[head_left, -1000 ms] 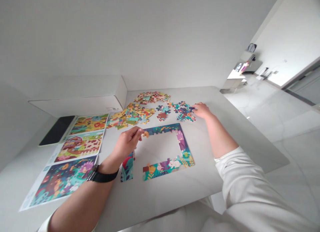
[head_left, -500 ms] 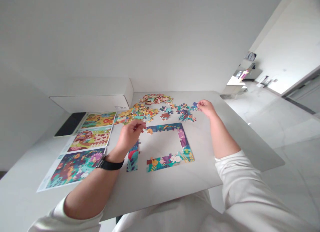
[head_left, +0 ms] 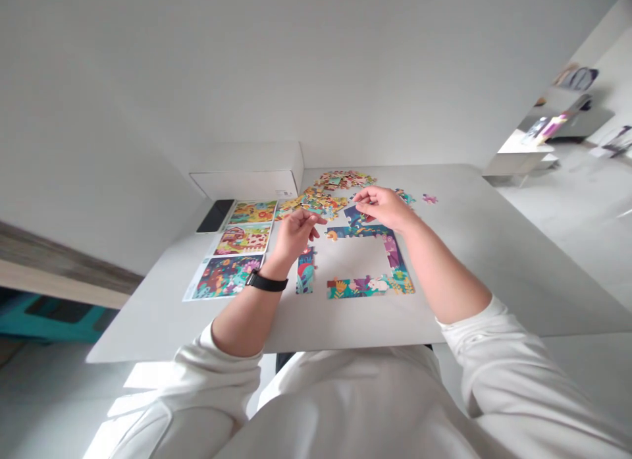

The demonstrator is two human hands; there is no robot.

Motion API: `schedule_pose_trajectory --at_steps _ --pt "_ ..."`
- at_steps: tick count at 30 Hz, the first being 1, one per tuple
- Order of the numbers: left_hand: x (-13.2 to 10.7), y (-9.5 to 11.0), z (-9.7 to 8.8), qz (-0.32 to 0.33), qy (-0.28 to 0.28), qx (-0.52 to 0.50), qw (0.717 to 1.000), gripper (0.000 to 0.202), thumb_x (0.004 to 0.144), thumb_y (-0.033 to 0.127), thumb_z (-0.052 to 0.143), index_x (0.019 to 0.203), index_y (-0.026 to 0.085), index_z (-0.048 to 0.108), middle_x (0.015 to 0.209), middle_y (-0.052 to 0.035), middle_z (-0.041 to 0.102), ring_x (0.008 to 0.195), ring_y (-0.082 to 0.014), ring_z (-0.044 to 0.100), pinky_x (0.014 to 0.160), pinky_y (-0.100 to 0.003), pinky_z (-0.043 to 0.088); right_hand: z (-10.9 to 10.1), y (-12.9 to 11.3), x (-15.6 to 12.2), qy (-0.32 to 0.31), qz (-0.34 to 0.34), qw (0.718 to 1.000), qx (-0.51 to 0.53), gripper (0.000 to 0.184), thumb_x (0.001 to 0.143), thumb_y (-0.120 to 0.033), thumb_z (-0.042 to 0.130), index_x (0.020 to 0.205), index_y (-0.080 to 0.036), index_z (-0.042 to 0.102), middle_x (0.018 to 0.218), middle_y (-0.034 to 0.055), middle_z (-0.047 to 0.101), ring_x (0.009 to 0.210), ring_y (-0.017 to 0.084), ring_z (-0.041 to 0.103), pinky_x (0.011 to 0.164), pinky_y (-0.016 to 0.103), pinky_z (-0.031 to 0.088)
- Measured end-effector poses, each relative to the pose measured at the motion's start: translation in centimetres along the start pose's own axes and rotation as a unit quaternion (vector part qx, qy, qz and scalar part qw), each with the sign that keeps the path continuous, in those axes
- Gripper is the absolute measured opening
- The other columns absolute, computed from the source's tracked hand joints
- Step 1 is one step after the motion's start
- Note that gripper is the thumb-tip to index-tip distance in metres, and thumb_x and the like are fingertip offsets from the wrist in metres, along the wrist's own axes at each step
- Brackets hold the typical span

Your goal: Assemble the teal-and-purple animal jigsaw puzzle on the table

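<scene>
The right hand (head_left: 382,205) has swung in from beyond the puzzle frame's (head_left: 370,290) far right, carrying a dark blue piece (head_left: 352,215) pinched in its fingertips to just past the frame's far edge. That brings a chosen piece beside the unfinished border (the left strip (head_left: 305,274) lies apart from the frame, on its left). The left hand (head_left: 301,234) is off the frame's far left end, thumb and forefinger near each other; whether they grip anything, I cannot tell.
</scene>
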State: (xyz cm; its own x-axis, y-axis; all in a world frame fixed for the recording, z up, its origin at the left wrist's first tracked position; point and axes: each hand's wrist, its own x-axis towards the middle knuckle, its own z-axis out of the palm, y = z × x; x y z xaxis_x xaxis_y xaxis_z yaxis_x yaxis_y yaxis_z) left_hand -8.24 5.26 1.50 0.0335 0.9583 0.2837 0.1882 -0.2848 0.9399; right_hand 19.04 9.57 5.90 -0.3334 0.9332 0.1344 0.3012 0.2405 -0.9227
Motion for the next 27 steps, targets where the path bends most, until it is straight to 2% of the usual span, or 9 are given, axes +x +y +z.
schedule_pose_trajectory --at_steps 3,8,10,14,16,18,20,23,27 --pt "-0.5 -0.2 -0.1 0.003 -0.013 0.003 1.0 0.045 0.093 0.063 0.071 0.09 0.019 0.065 0.097 -0.0114 0.083 0.057 -0.01 0.064 0.052 -0.023 0.047 1.2 -0.6 -0.4 -0.024 0.0 0.999 -0.021 0.026 0.093 -0.042 0.079 0.109 -0.021 0.075 0.097 0.0051 0.075 0.082 0.017 0.068 0.075 0.03 0.061" --pt "-1.0 -0.6 0.0 -0.032 0.001 -0.001 0.999 0.05 0.079 0.061 0.088 0.076 0.019 0.062 0.078 -0.007 0.077 0.054 -0.0105 0.06 0.048 -0.022 0.042 1.9 -0.2 -0.6 -0.051 0.027 0.997 -0.043 0.025 0.095 -0.039 0.079 0.112 -0.02 0.075 0.095 0.0061 0.077 0.079 0.017 0.069 0.073 0.029 0.06" --pt "-1.1 -0.7 0.2 -0.043 -0.007 0.0 0.999 0.053 0.083 0.066 0.084 0.074 0.019 0.062 0.072 -0.006 0.074 0.052 -0.01 0.058 0.048 -0.022 0.04 2.2 0.1 -0.7 -0.067 0.036 0.996 -0.039 0.027 0.094 -0.039 0.08 0.113 -0.02 0.074 0.09 0.0045 0.076 0.075 0.016 0.067 0.07 0.028 0.059" --pt "-1.4 -0.7 0.7 -0.047 -0.087 0.007 0.995 0.058 0.094 0.074 0.067 0.084 0.017 0.069 0.075 -0.0056 0.073 0.056 -0.0103 0.059 0.051 -0.022 0.045 3.2 0.7 -0.7 -0.097 0.037 0.995 0.009 0.03 0.088 -0.038 0.088 0.107 -0.021 0.075 0.082 0.0022 0.075 0.072 0.015 0.067 0.066 0.027 0.059" --pt "-1.6 -0.7 1.0 -0.061 -0.14 0.014 0.988 0.054 0.088 0.071 0.076 0.095 0.018 0.072 0.08 -0.0047 0.074 0.06 -0.0111 0.061 0.051 -0.022 0.047 3.7 1.0 -0.7 -0.111 0.04 0.992 0.033 0.031 0.084 -0.039 0.093 0.102 -0.021 0.075 0.08 0.0022 0.075 0.072 0.016 0.068 0.065 0.027 0.06" --pt "-1.7 -0.8 1.2 -0.083 -0.172 0.02 0.981 0.051 0.082 0.065 0.084 0.097 0.018 0.073 0.08 -0.0035 0.073 0.059 -0.0107 0.06 0.049 -0.021 0.045 4.0 1.3 -0.6 -0.124 0.047 0.99 0.045 0.032 0.082 -0.041 0.095 0.1 -0.022 0.076 0.078 0.0023 0.075 0.072 0.016 0.068 0.064 0.027 0.06" --pt "-1.7 -0.9 1.2 -0.098 -0.17 0.02 0.98 0.047 0.08 0.061 0.087 0.091 0.018 0.072 0.076 -0.0022 0.07 0.056 -0.0098 0.057 0.047 -0.02 0.043 4.0 1.5 -0.5 -0.121 0.05 0.99 0.053 0.033 0.085 -0.045 0.093 0.1 -0.022 0.075 0.081 0.0028 0.076 0.072 0.016 0.068 0.063 0.026 0.059" --pt "-1.5 -1.1 0.9 -0.1 -0.13 0.002 0.986 0.043 0.08 0.056 0.088 0.086 0.018 0.069 0.068 -0.0003 0.065 0.055 -0.0104 0.058 0.047 -0.021 0.045 3.8 1.5 -0.5 -0.1 0.054 0.992 0.059 0.034 0.091 -0.052 0.087 0.101 -0.022 0.075 0.09 0.0044 0.079 0.075 0.016 0.071 0.062 0.025 0.057" --pt "-1.2 -1.0 0.4 -0.112 -0.097 -0.016 0.989 0.041 0.079 0.052 0.089 0.084 0.018 0.067 0.064 0.0 0.064 0.053 -0.0113 0.061 0.047 -0.021 0.046 3.6 1.8 -0.6 -0.123 0.068 0.989 0.036 0.032 0.087 -0.046 0.092 0.096 -0.021 0.075 0.088 0.0047 0.079 0.075 0.017 0.071 0.063 0.026 0.057"
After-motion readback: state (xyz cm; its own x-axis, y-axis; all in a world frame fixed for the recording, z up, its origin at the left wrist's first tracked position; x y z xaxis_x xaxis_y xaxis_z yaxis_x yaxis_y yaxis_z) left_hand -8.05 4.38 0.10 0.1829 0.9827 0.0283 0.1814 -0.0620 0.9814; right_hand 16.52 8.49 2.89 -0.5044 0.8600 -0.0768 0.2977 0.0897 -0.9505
